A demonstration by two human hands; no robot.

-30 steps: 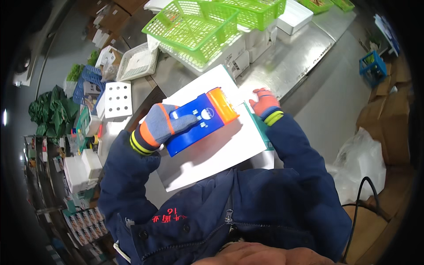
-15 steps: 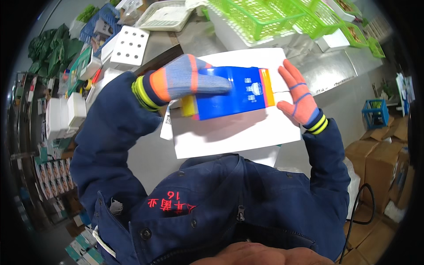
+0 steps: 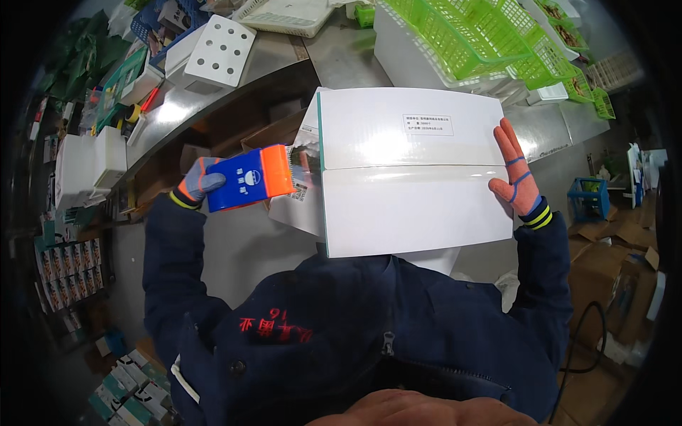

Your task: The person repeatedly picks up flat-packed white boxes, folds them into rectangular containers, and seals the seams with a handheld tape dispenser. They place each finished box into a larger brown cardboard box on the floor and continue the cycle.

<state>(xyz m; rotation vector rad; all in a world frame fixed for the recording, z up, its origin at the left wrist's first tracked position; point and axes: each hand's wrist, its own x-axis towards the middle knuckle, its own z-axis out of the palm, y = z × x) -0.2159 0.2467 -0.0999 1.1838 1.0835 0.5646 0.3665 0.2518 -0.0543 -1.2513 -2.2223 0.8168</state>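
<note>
A white carton (image 3: 412, 213) lies in front of me with its top flaps meeting along a seam. A shiny strip of clear tape (image 3: 398, 175) runs along that seam, and a small printed label is on the far flap. Left of the carton, my gloved left hand (image 3: 201, 181) grips a blue and orange tape dispenser (image 3: 249, 177), its toothed edge facing the carton. My gloved right hand (image 3: 516, 174) rests against the carton's right side, fingers stretched out and nothing in them.
Green plastic baskets (image 3: 462, 50) stand on a white box at the far side. A white block with dark round holes (image 3: 220, 53) sits at the far left on the metal worktop (image 3: 341, 60). Brown cardboard boxes (image 3: 597, 270) are stacked at the right.
My left hand has carried the tape dispenser leftward, off the carton's top to beyond its left edge. The seam and label now show. My right hand stays at the carton's right side.
</note>
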